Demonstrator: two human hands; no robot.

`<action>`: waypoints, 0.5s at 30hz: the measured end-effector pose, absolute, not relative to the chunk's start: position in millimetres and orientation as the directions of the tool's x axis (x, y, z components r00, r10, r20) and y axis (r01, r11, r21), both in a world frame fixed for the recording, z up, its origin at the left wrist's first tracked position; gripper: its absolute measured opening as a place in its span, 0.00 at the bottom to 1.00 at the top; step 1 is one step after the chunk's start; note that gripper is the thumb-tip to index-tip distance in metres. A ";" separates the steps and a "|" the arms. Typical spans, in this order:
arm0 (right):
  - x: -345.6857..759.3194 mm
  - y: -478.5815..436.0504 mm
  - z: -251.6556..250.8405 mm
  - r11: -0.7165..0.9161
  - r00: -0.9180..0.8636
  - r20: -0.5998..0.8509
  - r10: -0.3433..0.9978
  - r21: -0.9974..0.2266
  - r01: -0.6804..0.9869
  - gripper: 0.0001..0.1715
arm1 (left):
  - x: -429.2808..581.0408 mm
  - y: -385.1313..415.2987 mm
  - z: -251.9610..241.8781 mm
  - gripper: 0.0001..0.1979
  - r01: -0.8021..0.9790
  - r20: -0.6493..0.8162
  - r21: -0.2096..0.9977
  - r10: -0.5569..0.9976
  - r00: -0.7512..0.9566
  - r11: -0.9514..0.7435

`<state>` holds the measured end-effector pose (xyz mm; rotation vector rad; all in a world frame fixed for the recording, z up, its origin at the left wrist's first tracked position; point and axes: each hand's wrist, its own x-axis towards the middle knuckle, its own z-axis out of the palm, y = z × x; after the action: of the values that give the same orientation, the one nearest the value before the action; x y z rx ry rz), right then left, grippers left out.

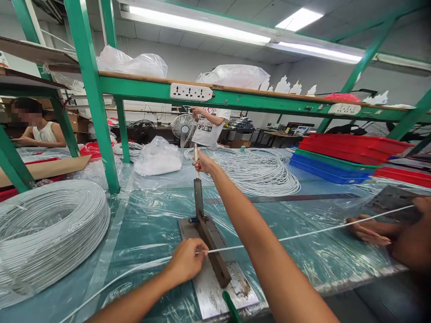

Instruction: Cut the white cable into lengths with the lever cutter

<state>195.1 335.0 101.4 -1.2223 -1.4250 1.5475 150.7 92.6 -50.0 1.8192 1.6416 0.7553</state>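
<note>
Seemingly, this is the positioning step: the left hand (188,259) pinches white cable (232,248) across the lever cutter's near bar (215,261), while right-hand (203,162) fingers wrap its upright far handle (195,150). Pressing down would call for steady tension toward the co-worker's hand (370,231), right.

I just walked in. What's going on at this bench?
A person's left hand pinches a thin white cable where it crosses a metal tool. Their right hand grips the tool's upright lever. The cable runs rightward to another person's hands. A big coil of cable sits at the left, and looser loops lie farther back on the bench.
</note>
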 end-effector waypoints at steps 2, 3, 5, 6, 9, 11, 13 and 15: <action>197.7 330.2 104.8 -0.162 -0.333 -0.181 0.925 -0.983 0.086 0.30 | 151.2 92.4 -50.2 0.12 0.648 0.043 0.756 0.995 0.087 -0.090; 201.7 326.8 107.6 -0.161 -0.344 -0.177 0.922 -0.984 0.077 0.31 | 151.5 92.6 -50.2 0.13 0.638 0.046 0.765 0.995 0.087 -0.091; 214.5 317.3 114.7 -0.152 -0.371 -0.162 0.914 -0.987 0.058 0.33 | 152.9 94.1 -49.9 0.12 0.626 0.050 0.775 0.995 0.082 -0.090; 223.2 310.9 118.5 -0.145 -0.385 -0.152 0.910 -0.988 0.047 0.34 | 153.9 95.1 -49.7 0.11 0.624 0.051 0.776 0.995 0.083 -0.092; 255.0 282.1 129.3 -0.124 -0.422 -0.119 0.899 -0.992 0.017 0.35 | 157.3 97.7 -48.6 0.09 0.621 0.052 0.778 0.994 0.093 -0.099; 277.4 255.2 134.0 -0.113 -0.434 -0.104 0.895 -0.994 0.004 0.34 | 158.4 98.9 -48.4 0.09 0.613 0.054 0.783 0.994 0.094 -0.101; 297.9 224.6 134.9 -0.115 -0.413 -0.113 0.904 -0.993 0.020 0.31 | 158.1 100.3 -50.0 0.09 0.598 0.053 0.796 0.995 0.083 -0.093; 315.9 193.6 130.7 -0.142 -0.367 -0.154 0.917 -0.988 0.059 0.30 | 157.5 102.5 -54.3 0.09 0.574 0.049 0.815 0.996 0.072 -0.081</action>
<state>315.9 193.6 130.7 -1.1425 -1.4345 1.5903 157.5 102.5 -54.3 1.7279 1.5674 0.8627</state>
